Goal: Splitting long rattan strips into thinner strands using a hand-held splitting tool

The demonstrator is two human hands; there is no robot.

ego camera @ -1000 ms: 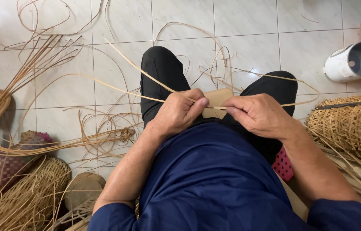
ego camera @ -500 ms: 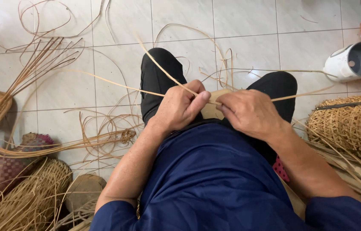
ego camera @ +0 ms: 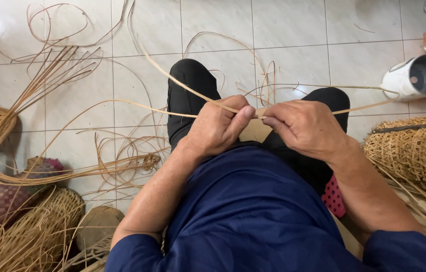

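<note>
- The left hand (ego camera: 216, 127) is pinching a thin rattan strip (ego camera: 172, 78) just left of the frame's centre, thumb lying along it.
- The right hand (ego camera: 306, 127) is gripping the same strip just right of centre; the two hands are nearly touching above a tan card (ego camera: 254, 132) on the lap.
- The strip is trailing toward the upper left over the tiled floor (ego camera: 293, 25).
- A woven basket (ego camera: 409, 151) is lying at the right edge, with a white canister (ego camera: 417, 75) above it.
- Loose rattan bundles (ego camera: 46, 80) are spreading across the left side.

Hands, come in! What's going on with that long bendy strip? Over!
Left hand and right hand both pinching the thin rattan strip above the lap. Strip trails left across the tiled floor. Nothing blocking.
</note>
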